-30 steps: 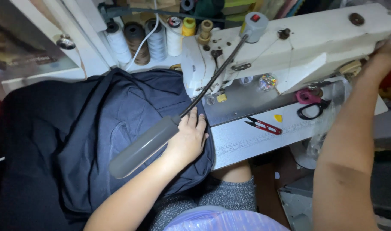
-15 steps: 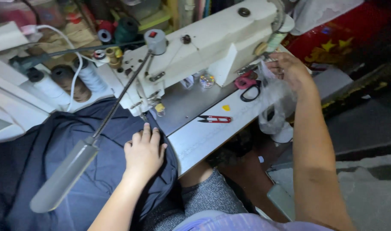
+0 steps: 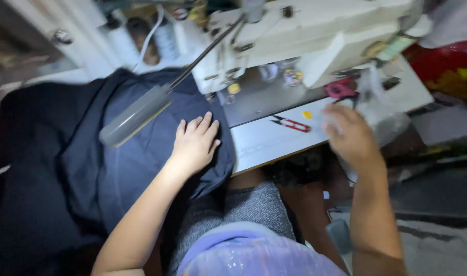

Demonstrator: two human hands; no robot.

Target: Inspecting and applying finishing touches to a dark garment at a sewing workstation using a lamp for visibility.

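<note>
Left hand spread flat, fingers released, on dark navy cloth heaped left of the cream industrial sewing machine. Right hand, blurred, apparently clutching a clear plastic bag at the white table's edge. Red thread snips lying idle; cloth not yet under the needle, stitching seemingly still ahead.

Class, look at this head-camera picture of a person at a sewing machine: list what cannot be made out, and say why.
- Right hand: motion blur hides its fingers and whether it grips the clear plastic bag.
- Sewing machine: its top is cut off by the upper edge.
- Needle area: hidden by the lamp arm and shadow.
- Thread cones: blurred, colours unclear.
- Dark fabric: left part lost in darkness under the left hand.
</note>
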